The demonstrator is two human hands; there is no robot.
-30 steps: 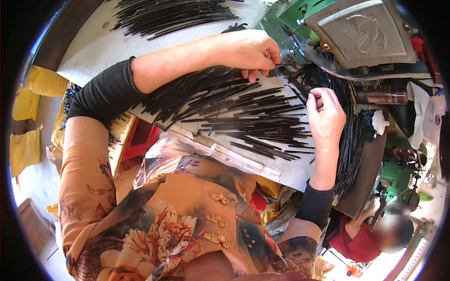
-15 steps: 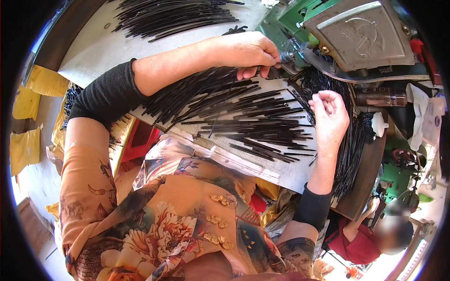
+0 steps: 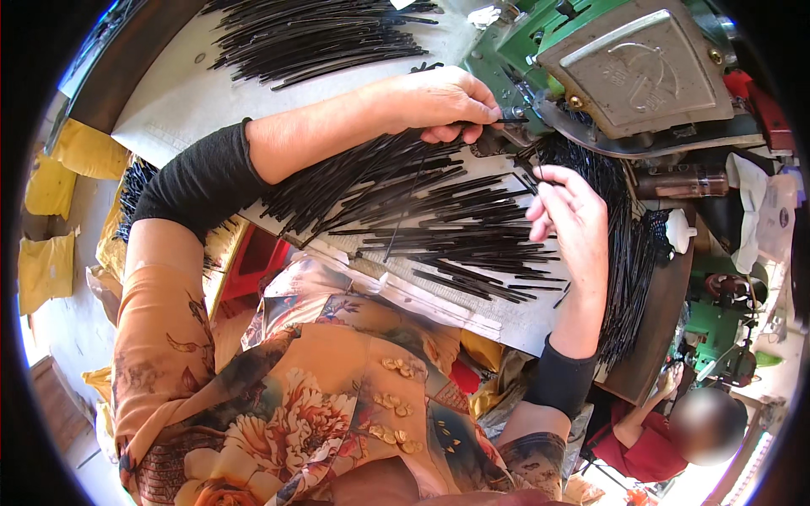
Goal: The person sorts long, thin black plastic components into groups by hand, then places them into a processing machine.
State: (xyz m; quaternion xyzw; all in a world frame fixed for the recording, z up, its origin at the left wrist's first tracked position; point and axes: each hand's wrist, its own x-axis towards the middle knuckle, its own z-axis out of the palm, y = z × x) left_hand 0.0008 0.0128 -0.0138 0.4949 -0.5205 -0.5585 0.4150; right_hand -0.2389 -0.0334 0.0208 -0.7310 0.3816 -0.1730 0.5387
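Note:
Pinched between the thumb and fingers of my left hand (image 3: 460, 103) is a thin black rod (image 3: 510, 121). Its end lies at the small metal working part (image 3: 516, 111) of a green machine. My right hand (image 3: 574, 221) is to the right and nearer to me, fingers curled together beside the rods at the right. Dark rod ends show by its fingertips, but I cannot make out whether it grips one. Below my hands, many loose black rods (image 3: 472, 221) fan out over the pale worktop (image 3: 515, 325).
Another heap of black rods (image 3: 321, 42) lies at the far left. A dense bundle (image 3: 629, 278) fills the right side. The green machine (image 3: 498, 63) with its grey metal cover (image 3: 637, 74) stands at the far right. A person in red (image 3: 637, 443) sits at the lower right.
My right hand has moved left and slightly toward me, its fingertips now by the rod ends. My left hand stays at the machine, and the rod in it now shows. The view has shifted slightly.

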